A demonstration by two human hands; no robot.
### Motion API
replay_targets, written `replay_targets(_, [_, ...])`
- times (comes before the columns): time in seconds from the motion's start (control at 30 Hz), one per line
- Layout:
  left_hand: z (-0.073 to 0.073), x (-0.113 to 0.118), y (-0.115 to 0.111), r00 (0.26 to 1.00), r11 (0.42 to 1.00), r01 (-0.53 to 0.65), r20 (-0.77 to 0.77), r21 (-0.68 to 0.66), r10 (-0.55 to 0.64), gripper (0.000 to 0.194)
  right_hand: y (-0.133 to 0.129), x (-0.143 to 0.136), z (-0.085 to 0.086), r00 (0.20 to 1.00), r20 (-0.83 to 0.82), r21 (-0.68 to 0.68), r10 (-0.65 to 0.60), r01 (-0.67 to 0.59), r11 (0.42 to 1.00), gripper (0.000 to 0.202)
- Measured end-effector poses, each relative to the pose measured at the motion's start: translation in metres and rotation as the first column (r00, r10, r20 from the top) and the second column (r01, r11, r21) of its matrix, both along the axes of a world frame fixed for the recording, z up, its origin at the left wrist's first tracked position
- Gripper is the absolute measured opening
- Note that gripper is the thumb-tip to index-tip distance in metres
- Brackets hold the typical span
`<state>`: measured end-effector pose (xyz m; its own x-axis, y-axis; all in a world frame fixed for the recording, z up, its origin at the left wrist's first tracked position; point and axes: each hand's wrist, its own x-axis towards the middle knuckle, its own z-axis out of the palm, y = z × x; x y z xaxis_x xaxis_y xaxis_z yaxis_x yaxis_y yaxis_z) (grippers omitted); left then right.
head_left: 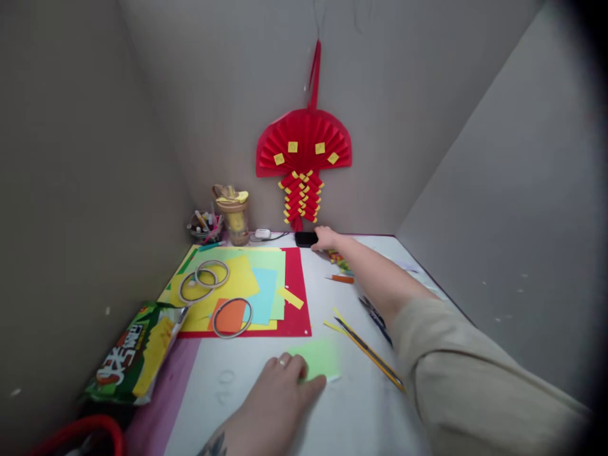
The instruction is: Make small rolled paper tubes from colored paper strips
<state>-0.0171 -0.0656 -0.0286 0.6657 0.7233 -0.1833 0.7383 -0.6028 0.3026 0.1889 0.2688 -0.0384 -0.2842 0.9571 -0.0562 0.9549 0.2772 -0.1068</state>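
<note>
Across the middle and bottom of the frame spreads the white table (209,405) I work at. On its left half lies a stack of coloured paper (297,323), red sheet lowest. Upper centre, a red fan (304,130) hangs on the wall with firecracker-like strings below. At lower left rests a snack packet (133,354). My left hand (292,396), bottom centre, has its fingers curled at the left edge of a blurred green slip (323,360); I cannot tell whether I am pinching it. My right hand (325,239) reaches to the back edge, just right of centre, touching the right end of a black case (304,239); how firmly it is closed, I cannot tell. Left of centre stands a cup (236,220). Pale rings (212,261) lie on the paper; right of centre lies an orange-handled tool (342,278).
</note>
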Motion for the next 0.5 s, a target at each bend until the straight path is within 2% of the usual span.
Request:
replay_targets(0.13, [-0.012,0.0,0.006,0.999,0.999,0.04,0.01,-0.017,-0.04,0.042,0.02,0.004,-0.005,0.991,0.09,-0.08,0.096,-0.089,0.993,0.071])
replay_targets(0.27, [-0.019,0.0,0.008,0.999,0.999,0.037,0.024,0.031,-0.038,0.036,0.027,0.01,-0.002,0.977,0.117,-0.143,0.177,-0.16,0.977,0.082])
replay_targets(0.4, [-0.018,0.0,0.008,0.999,0.998,0.043,0.024,0.035,-0.044,0.036,0.026,0.014,-0.001,0.979,0.079,-0.197,0.188,-0.169,0.966,0.085])
replay_targets(0.5, [-0.016,0.0,0.008,0.999,0.999,0.047,0.011,0.0,-0.047,0.036,0.027,0.018,0.0,0.984,-0.008,-0.222,0.177,-0.175,0.959,0.084])
